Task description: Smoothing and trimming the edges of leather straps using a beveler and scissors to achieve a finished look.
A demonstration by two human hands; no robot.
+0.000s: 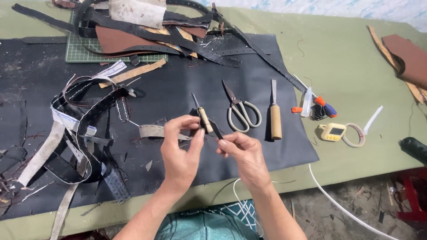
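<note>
Nearest the body, over the black mat (249,146), the left hand (180,149) closes its thumb and fingers on a small wooden-handled awl (202,115) whose metal tip points away, while the right hand (242,153) pinches a short black strip (216,130) that touches the awl's handle (both grips are tight). Just beyond the right hand lie scissors (242,111) and a wooden-handled chisel (275,113), and left of the left hand sprawls a tangle of black and pale straps (80,129). Farther off sits a green cutting mat (82,51) under more strips.
</note>
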